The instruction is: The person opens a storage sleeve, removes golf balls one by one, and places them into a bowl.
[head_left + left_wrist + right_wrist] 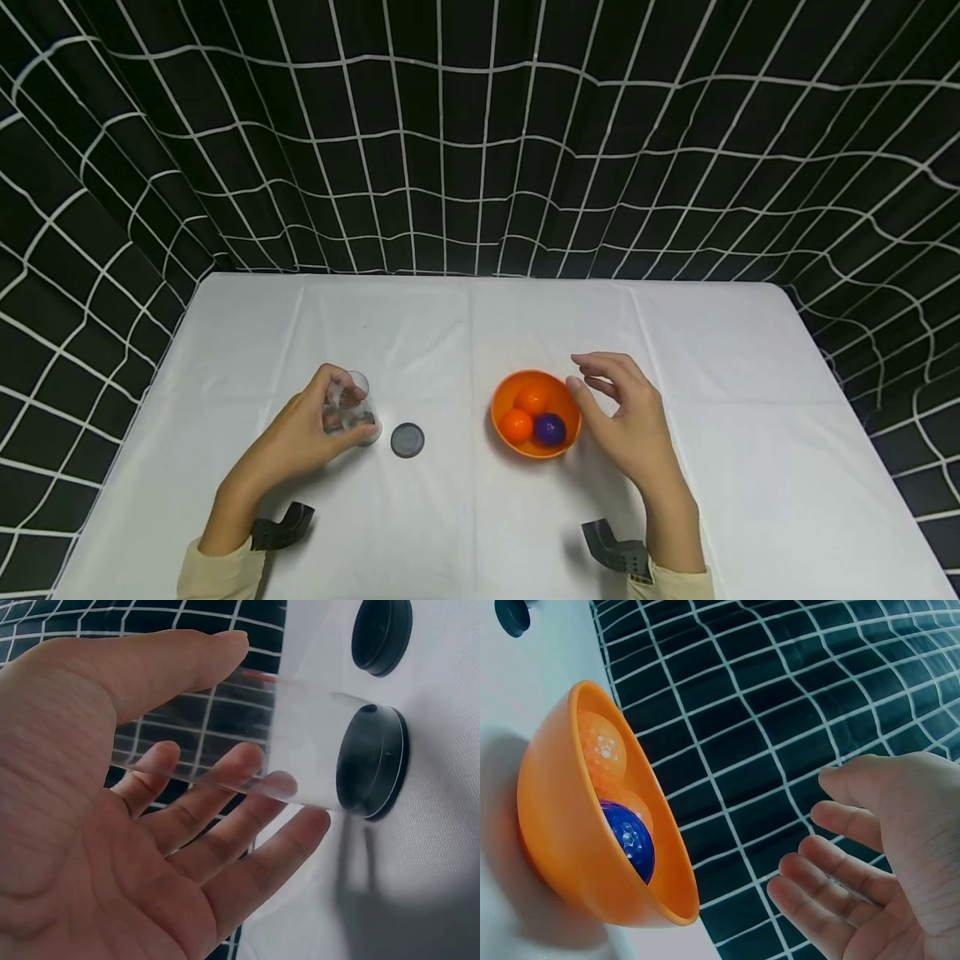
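Observation:
On the left, my left hand point(311, 425) curls round a clear plastic tube point(300, 742), with the thumb along one side and the fingers along the other. A dark round cap point(373, 763) closes the tube's lower end, which stands at the tabletop. Beside it lies a loose dark grey cap point(407, 440). An orange bowl point(562, 825) holds two orange balls point(517, 426) and one dark purple ball point(551, 429) with a dimpled surface. My right hand point(626, 412) is held at the bowl's right side, its fingers loosely bent and holding nothing, thumb near the rim.
A white cloth point(450, 517) with fold creases covers the table. Behind it and at both sides hangs a black backdrop with a white net point(480, 150). Black curved mounts point(283, 527) sit at both wrists, next to the beige sleeves.

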Motion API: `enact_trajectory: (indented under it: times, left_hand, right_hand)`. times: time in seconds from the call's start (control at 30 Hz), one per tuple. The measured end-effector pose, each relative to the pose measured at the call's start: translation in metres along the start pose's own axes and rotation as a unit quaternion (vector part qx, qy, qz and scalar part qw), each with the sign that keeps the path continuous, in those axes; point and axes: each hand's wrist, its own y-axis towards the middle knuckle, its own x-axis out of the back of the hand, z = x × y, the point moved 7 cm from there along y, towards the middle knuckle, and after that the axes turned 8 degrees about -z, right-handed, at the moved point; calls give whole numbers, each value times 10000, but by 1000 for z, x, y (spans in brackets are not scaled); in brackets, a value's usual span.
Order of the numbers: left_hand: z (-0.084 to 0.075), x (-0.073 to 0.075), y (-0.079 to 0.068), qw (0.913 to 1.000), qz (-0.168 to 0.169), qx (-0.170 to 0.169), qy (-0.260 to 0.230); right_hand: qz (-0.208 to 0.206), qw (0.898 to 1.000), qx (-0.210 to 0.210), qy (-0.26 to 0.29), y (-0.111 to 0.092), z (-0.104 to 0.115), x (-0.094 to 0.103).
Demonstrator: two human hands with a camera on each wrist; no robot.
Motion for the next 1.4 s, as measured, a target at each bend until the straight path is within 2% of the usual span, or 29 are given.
enact_trajectory:
  times: [0.23, 0.43, 0.8, 1.07, 1.27, 1.4]
  left_hand:
    - [6, 0, -6, 9997, 17, 70, 215]
    - [5, 1, -4, 9993, 13, 37, 363]
    - [3, 0, -2, 9990, 101, 38, 436]
    - [0, 1, -1, 9989, 65, -51, 459]
    - [3, 0, -1, 9987, 111, 39, 495]
    - [5, 0, -1, 9984, 133, 117, 528]
  right_hand:
    - [112, 9999, -116, 34, -5, -3, -7]
    - [114, 9999, 30, -37, -4, 0, -8]
    - [151, 9998, -54, 88, -1, -4, -9]
    - [221, 9996, 13, -187, 1, 2, -11]
    - [262, 9996, 11, -106, 0, -3, -5]
    - [298, 9988, 83, -367, 0, -6, -3]
